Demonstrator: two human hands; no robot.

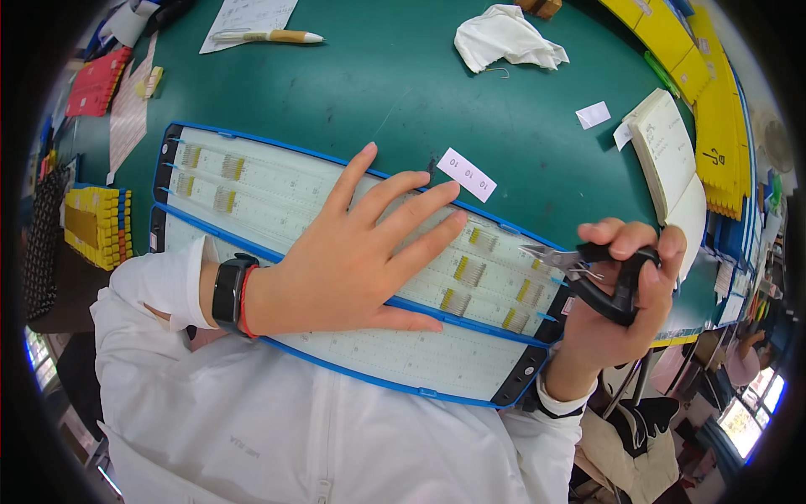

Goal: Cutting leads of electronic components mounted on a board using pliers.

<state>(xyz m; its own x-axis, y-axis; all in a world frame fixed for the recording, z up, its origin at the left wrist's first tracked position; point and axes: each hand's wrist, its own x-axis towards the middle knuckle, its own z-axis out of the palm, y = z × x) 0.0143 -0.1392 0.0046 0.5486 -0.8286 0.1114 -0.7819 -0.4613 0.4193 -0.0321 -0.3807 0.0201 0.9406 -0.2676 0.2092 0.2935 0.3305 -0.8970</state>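
Across my lap and the table edge lies a long blue-framed case (470, 357) with pale, ruled panels. Small rows of thin pins with yellow ends (470, 270) sit in groups on its upper panel, toward both ends. My left hand (353, 252) is spread out over the middle of the case, palm down, holding nothing; it hides part of the panels. At the case's right end, my right hand (604, 340) grips pointed pliers (623, 290) with black handles. Their metal jaws point left, over the pin groups there. A white printed strip (467, 175) lies just beyond the case's far edge.
On the green table are a pen (290, 36) on paper, a crumpled white cloth (504, 38) and a small white slip (593, 115). An open notebook (667, 151) and yellow folders (718, 109) line the right. Red (98, 81) and yellow (94, 223) stacks stand left.
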